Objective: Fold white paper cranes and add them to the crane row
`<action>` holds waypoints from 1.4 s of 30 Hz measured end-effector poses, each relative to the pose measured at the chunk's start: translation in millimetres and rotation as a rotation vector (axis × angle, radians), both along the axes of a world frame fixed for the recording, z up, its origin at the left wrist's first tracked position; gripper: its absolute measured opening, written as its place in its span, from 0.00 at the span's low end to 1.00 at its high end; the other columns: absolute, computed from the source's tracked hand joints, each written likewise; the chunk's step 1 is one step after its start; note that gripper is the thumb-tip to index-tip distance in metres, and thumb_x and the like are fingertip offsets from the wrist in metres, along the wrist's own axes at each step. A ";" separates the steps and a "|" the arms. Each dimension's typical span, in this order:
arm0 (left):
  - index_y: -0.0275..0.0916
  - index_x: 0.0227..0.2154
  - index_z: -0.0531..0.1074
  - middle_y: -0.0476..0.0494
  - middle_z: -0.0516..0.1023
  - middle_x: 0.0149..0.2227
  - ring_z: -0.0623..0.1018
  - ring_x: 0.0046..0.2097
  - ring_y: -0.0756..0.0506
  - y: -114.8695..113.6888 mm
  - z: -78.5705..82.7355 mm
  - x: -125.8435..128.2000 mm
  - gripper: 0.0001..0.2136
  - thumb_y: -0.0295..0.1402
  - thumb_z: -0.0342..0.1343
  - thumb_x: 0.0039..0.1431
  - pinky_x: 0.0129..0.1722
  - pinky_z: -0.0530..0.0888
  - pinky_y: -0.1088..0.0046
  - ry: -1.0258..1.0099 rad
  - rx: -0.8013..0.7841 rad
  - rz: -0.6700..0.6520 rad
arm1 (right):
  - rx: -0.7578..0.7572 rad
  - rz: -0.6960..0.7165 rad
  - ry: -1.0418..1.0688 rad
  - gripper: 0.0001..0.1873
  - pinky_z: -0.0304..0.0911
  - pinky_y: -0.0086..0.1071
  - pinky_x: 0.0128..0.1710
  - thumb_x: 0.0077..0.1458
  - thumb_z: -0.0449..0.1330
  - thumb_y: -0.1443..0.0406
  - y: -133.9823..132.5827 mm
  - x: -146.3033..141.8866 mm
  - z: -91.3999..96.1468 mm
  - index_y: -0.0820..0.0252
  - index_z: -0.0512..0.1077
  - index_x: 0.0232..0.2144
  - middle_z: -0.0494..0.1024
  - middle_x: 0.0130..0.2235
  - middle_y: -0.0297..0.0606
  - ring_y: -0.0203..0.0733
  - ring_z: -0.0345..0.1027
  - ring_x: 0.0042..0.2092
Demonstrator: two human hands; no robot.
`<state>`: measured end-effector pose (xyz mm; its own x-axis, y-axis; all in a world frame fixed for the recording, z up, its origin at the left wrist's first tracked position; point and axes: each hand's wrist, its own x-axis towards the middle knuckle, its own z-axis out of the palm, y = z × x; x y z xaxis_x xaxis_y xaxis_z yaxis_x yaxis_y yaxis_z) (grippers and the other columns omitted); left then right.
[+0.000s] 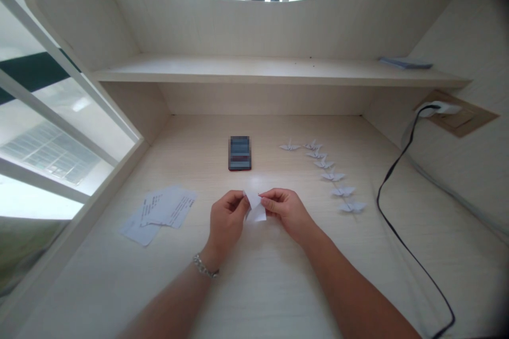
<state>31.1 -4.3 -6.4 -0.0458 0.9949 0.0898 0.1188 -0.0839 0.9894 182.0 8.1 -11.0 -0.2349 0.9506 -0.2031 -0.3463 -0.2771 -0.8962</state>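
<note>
Between my two hands is a small piece of white folded paper (pixel 256 212), held just above the desk. My left hand (pixel 228 217) pinches its left edge between thumb and fingers. On the other side my right hand (pixel 287 211) grips the upper right edge in a pinch. The paper's creases are too small to make out fully. Several white paper cranes (pixel 333 176) stand in a curved row to the right of my right hand. Printed paper sheets (pixel 169 206) lie overlapping to the left of my left hand.
A phone (pixel 239 153) lies beyond my hands. At the right, a black cable (pixel 392 228) runs from a wall socket (pixel 457 114) down across the desk. A shelf (pixel 258 70) spans the back, with a flat stack of paper (pixel 405 63) at its right end.
</note>
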 end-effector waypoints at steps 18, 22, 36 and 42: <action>0.38 0.30 0.75 0.48 0.78 0.27 0.75 0.29 0.48 2.7 -1.6 -4.5 0.11 0.38 0.52 0.53 0.28 0.69 0.76 0.242 -0.023 0.003 | 0.316 -0.251 -0.592 0.15 0.63 0.33 0.32 0.47 0.60 0.57 -3.6 -6.2 3.9 0.61 0.74 0.35 0.76 0.35 0.42 0.40 0.68 0.32; 0.39 0.28 0.75 0.49 0.78 0.26 0.75 0.28 0.49 2.5 -1.9 -5.4 0.08 0.37 0.53 0.52 0.28 0.69 0.76 0.307 0.017 0.048 | 0.459 -0.177 -0.717 0.16 0.63 0.33 0.31 0.45 0.62 0.59 -11.2 -12.7 8.3 0.59 0.73 0.38 0.75 0.32 0.40 0.40 0.67 0.30; 0.40 0.37 0.74 0.46 0.78 0.34 0.76 0.34 0.47 5.9 -8.5 -3.6 0.10 0.34 0.54 0.52 0.34 0.71 0.74 0.239 0.005 -0.049 | 0.262 -0.034 -0.412 0.12 0.65 0.34 0.35 0.46 0.61 0.62 -3.9 -8.3 -1.6 0.59 0.76 0.35 0.78 0.31 0.39 0.42 0.71 0.33; 0.38 0.36 0.74 0.45 0.78 0.32 0.76 0.32 0.47 9.0 -9.2 -6.6 0.12 0.37 0.55 0.51 0.30 0.71 0.74 0.190 -0.045 -0.066 | 0.118 0.055 -0.216 0.14 0.61 0.29 0.28 0.48 0.60 0.59 2.7 -0.5 -7.5 0.62 0.76 0.35 0.73 0.23 0.35 0.34 0.65 0.26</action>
